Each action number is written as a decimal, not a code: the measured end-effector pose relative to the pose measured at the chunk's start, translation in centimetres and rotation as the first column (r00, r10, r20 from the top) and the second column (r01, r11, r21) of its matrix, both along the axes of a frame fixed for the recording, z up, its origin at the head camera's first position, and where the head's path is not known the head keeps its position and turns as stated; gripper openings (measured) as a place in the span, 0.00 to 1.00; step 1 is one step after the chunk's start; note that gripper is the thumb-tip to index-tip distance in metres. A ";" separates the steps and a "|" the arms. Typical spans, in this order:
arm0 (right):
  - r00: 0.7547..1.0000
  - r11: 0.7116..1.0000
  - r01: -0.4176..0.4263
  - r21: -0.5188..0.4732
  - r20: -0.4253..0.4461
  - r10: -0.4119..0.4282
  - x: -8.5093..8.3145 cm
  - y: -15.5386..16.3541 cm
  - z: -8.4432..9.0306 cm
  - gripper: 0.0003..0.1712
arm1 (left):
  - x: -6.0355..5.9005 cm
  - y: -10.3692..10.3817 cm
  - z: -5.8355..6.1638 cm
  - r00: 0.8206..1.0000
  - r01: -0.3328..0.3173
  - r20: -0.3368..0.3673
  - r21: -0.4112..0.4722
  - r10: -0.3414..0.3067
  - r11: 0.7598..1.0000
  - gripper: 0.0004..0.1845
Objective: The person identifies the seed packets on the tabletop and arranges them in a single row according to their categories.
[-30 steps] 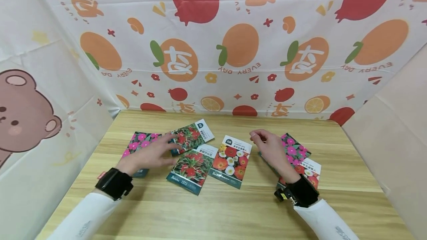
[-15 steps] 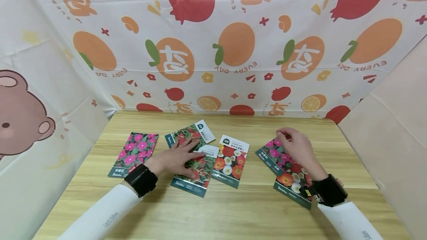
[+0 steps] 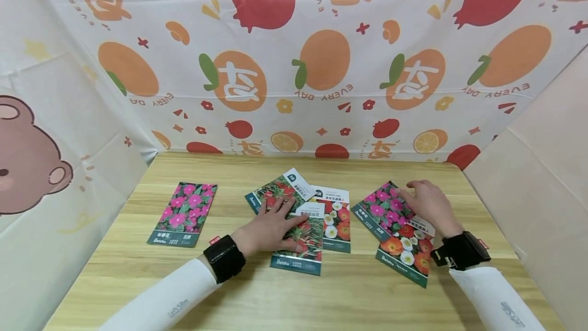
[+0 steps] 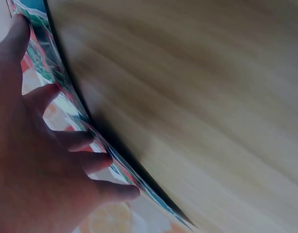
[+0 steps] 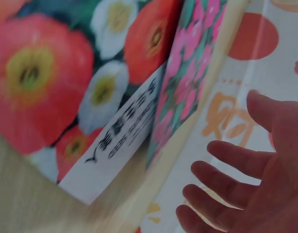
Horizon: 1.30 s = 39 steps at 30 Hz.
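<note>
My left hand [image 3: 271, 231], fingers spread, lies over two seed packets with red flowers, an upper packet [image 3: 277, 187] and a lower packet [image 3: 296, 265]. In the left wrist view, its fingertips press on the packets' faces. Both overlap the left side of a poppy seed packet [image 3: 342, 216] in the middle. At the right, my right hand [image 3: 431, 207] is by the upper right edge of a pink-flower seed packet [image 3: 380, 211], which partly covers another poppy packet [image 3: 408, 254]. Loosely bent and apart, the right hand's fingers [image 5: 226, 184] hold nothing in the right wrist view.
A second pink-flower packet [image 3: 184, 211] lies alone on the left of the wooden table [image 3: 349, 295]. Behind the table hangs a fruit-patterned cloth [image 3: 285, 55], with pale cloth panels at both sides.
My left hand moved right from beside the left pink packet onto the red-flower packets, which slid right over the middle poppy packet. My right hand moved right; the pink packet by it stays put this last half second.
</note>
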State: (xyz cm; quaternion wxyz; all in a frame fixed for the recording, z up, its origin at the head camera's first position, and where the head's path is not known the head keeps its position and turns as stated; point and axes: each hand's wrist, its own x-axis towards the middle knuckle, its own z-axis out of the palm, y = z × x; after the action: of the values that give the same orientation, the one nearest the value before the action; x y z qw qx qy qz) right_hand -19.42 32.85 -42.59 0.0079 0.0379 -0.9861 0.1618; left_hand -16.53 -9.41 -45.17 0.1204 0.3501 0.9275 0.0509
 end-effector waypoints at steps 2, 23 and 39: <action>1.000 1.000 0.003 0.023 0.017 -0.004 -0.2 0.5 -0.3 0.35 | 0.2 1.0 -0.1 1.000 -0.002 -0.019 -0.014 0.001 1.000 0.45; 0.990 0.996 0.037 0.081 0.132 -0.048 -1.1 1.2 -1.9 0.35 | 0.8 5.2 -0.3 0.993 -0.093 -0.065 0.050 0.096 0.994 0.43; 0.988 0.923 0.119 -0.366 0.139 -0.072 -1.4 1.8 0.5 0.27 | -0.4 3.3 1.5 0.985 -0.159 -0.032 0.240 0.171 0.958 0.38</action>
State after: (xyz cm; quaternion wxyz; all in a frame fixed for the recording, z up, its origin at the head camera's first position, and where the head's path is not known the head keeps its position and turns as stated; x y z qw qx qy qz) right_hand -20.79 34.62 -42.13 -0.0380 -0.0225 -0.9365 0.3479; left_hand -16.97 -6.11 -43.69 0.0489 0.2847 0.9436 0.1616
